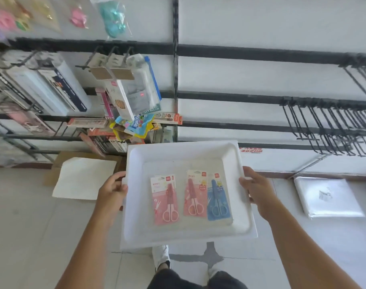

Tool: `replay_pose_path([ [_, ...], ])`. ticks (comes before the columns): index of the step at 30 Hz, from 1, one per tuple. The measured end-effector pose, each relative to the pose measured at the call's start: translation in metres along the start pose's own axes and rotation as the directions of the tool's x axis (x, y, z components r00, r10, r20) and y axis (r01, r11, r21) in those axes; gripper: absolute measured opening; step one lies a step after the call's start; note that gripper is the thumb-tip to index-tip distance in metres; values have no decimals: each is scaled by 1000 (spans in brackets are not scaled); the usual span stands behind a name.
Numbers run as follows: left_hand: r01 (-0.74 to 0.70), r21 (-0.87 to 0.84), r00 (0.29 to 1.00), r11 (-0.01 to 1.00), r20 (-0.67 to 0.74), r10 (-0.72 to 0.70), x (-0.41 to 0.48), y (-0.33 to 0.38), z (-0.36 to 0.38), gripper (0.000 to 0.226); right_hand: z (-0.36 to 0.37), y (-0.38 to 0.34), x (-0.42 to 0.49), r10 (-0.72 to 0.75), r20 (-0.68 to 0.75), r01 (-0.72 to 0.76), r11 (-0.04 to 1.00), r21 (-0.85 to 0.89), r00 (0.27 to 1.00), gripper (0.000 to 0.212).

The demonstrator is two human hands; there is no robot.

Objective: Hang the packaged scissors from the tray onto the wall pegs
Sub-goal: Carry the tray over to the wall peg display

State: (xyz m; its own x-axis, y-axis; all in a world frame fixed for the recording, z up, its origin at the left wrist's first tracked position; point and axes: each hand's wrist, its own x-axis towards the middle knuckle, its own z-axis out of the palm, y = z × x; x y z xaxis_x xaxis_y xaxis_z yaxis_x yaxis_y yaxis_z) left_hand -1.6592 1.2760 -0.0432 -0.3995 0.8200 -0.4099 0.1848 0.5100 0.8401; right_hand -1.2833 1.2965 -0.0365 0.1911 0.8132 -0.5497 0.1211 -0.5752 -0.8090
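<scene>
— Holding the tray (190, 151), were both hands busy?

— Yes. The left hand (112, 189) was closed on the tray's left edge, and the right hand (257, 189) was closed on its right edge. The thumbs lay on top of the rim. The other fingers went under the tray, so I could not see them well.

— Where were the scissors?

— Three packs lay flat in the tray. One pink pack (165, 202) was on the left, a bit apart. A second pink pack (195, 193) was in the middle, and the blue pack (218, 199) was touching it on the right. The second pink pack seemed to cover the blue pack's left edge. The words on the cards were too small to read.

— And the pegs?

— Black pegs (328, 130) stuck out of the white wall (261, 24) at the far right. They were bare, and some were cut off by the picture's edge. They were blurry too.

— What was on the left?

— Lots of packs (134, 90) hung on a rack there. I could read "SET RULER" on one. The rest were too blurry to tell.

— Anything on the floor?

— A white sheet (84, 178) lay on a brown box to the left. A shiny bag (328, 197) lay to the right. A shoe (161, 257) peeked out under the tray, partly hidden by it.
</scene>
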Motion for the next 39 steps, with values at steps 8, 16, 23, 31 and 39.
replay_pose_path([
  [8,108,57,988,993,103,-113,60,-24,13,37,31,10,35,130,-141,-128,991,28,981,37],
  [16,197,131,976,972,68,-207,102,-62,49,35,45,39,99,213,-85,-211,977,34,973,36],
  [23,162,248,980,955,69,-185,164,-69,80,42,63,48,148,215,-115,-216,976,3,970,47],
  [31,186,295,974,937,69,-215,200,-81,97,60,80,63,171,254,-175,-261,965,-15,951,51],
  [39,134,287,990,949,-71,-119,187,-71,108,48,88,53,171,177,-250,-194,980,-43,952,42],
])
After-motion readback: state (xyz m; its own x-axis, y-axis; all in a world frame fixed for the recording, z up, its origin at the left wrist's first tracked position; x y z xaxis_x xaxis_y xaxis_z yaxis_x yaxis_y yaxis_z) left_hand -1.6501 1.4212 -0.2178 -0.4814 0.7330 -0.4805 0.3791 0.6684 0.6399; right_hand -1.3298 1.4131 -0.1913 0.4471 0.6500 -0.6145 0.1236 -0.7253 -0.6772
